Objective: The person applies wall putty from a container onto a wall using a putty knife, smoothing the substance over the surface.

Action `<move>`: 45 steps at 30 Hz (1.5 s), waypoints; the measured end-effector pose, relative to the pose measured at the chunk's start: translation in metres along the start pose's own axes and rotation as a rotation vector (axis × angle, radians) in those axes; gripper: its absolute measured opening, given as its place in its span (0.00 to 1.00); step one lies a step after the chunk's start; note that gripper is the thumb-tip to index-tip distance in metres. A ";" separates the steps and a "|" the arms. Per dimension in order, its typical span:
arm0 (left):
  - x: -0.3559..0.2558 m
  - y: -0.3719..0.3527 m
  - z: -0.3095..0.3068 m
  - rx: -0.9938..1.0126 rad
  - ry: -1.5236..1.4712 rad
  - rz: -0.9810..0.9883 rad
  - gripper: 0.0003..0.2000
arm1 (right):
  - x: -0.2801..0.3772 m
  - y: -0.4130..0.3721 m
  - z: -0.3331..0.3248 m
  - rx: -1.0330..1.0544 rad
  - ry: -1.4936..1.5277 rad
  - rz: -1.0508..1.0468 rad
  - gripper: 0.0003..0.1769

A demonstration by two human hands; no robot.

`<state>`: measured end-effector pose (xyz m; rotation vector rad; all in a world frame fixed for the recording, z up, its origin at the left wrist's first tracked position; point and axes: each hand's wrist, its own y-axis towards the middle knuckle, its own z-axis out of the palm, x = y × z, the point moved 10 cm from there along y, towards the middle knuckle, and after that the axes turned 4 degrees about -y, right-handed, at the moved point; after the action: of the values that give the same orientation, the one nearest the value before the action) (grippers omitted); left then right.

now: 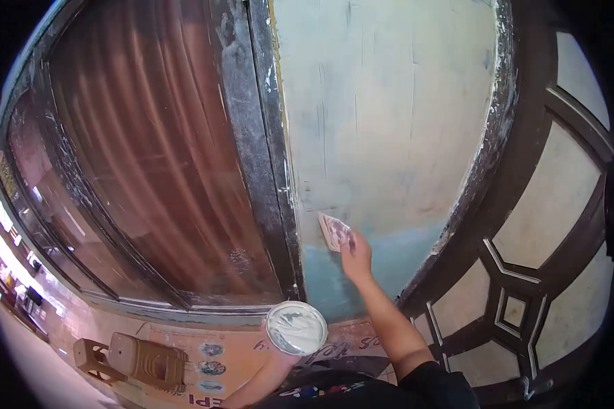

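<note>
My right hand point(356, 256) is closed around a putty knife point(332, 233) smeared with white. The knife's blade is at the wall panel point(389, 136), near where whitish filler gives way to blue-green paint point(396, 262). Low in front of my body, my left hand point(271, 351) supports a round tub point(297, 328) from the side and below. White putty, scraped into ridges, covers the tub's open top. Most of the left fingers are hidden by the tub.
Left of the panel is a dark window frame point(252, 123) with a brown curtain point(150, 150) behind glass. A dark panelled door point(525, 232) stands at the right. Brown plastic stools point(147, 358) and a printed banner point(232, 361) are on the floor below.
</note>
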<state>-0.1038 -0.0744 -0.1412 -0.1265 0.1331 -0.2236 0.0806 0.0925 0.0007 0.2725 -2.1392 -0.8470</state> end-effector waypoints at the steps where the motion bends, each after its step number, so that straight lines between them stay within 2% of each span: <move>1: 0.001 0.002 0.002 -0.021 0.019 -0.011 0.43 | -0.005 0.012 -0.006 0.012 0.228 0.124 0.17; 2: 0.004 0.009 0.001 -0.009 -0.040 -0.048 0.43 | -0.009 0.018 -0.010 0.019 0.457 0.248 0.18; 3: 0.005 0.011 0.003 -0.011 -0.040 -0.058 0.43 | -0.004 0.023 -0.017 0.014 0.450 0.253 0.18; 5: 0.007 0.016 0.016 0.056 -0.073 -0.083 0.42 | 0.001 0.027 -0.020 -0.011 0.887 0.374 0.24; 6: 0.006 0.018 0.017 0.053 -0.010 -0.071 0.42 | 0.006 0.027 -0.025 0.007 0.883 0.406 0.28; 9: 0.009 0.025 0.022 0.037 -0.024 -0.108 0.42 | 0.001 0.023 -0.027 0.016 0.902 0.372 0.25; 10: 0.008 0.029 0.020 0.031 0.007 -0.093 0.42 | 0.004 0.026 -0.032 0.028 0.715 0.282 0.20; 11: 0.009 0.032 0.017 0.031 0.005 -0.099 0.42 | -0.001 0.024 -0.035 0.025 0.710 0.284 0.20; 13: 0.010 0.039 0.012 0.019 0.028 -0.105 0.42 | -0.011 0.018 -0.024 0.218 0.696 0.389 0.15; 15: 0.013 0.042 0.019 0.008 0.020 -0.099 0.42 | -0.006 0.025 -0.039 0.271 0.582 0.321 0.17; 17: 0.015 0.048 0.014 0.042 0.008 -0.088 0.41 | -0.002 0.027 -0.035 0.526 0.559 0.285 0.18; 18: 0.017 0.050 0.010 0.035 -0.003 -0.081 0.41 | 0.001 0.031 -0.040 0.540 0.556 0.288 0.18; 20: 0.022 0.051 0.006 0.034 -0.041 -0.096 0.41 | 0.024 0.043 -0.050 0.630 0.281 0.070 0.21; 21: 0.024 0.052 0.006 0.030 -0.050 -0.084 0.41 | 0.032 0.050 -0.055 0.645 0.282 0.066 0.21; 23: 0.027 0.050 -0.001 -0.044 -0.046 -0.057 0.41 | 0.047 0.054 -0.057 0.706 -0.104 -0.115 0.19; 27: 0.029 0.045 0.000 -0.040 -0.110 -0.016 0.41 | 0.027 0.053 -0.030 0.679 -0.257 -0.241 0.13; 29: 0.024 0.048 -0.009 -0.038 -0.053 0.046 0.40 | 0.044 0.047 -0.018 0.607 -0.357 -0.485 0.07; 30: 0.022 0.048 -0.009 -0.029 -0.053 0.064 0.40 | 0.042 0.047 -0.009 0.615 -0.353 -0.490 0.07; 32: 0.021 0.047 -0.010 -0.031 -0.073 0.068 0.40 | 0.046 0.042 0.010 0.559 -0.515 -0.670 0.05; 33: 0.021 0.047 -0.009 -0.026 -0.088 0.064 0.40 | 0.044 0.044 0.019 0.562 -0.511 -0.673 0.05; 35: 0.020 0.045 -0.009 -0.016 -0.079 0.087 0.41 | 0.049 0.038 0.038 0.542 -0.571 -0.813 0.03; 40: 0.014 0.049 -0.023 0.020 -0.016 0.168 0.41 | 0.048 0.039 0.074 0.483 -0.720 -0.906 0.03; 42: 0.016 0.046 -0.025 -0.005 -0.055 0.139 0.41 | 0.052 0.049 0.074 0.422 -0.771 -0.949 0.04; 45: 0.017 0.040 -0.021 -0.061 -0.069 0.110 0.41 | 0.054 0.061 0.072 0.445 -0.830 -0.971 0.03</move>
<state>-0.0819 -0.0421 -0.1691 -0.1867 0.0784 -0.1051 -0.0037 0.1487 0.0407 1.4945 -2.9828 -1.1032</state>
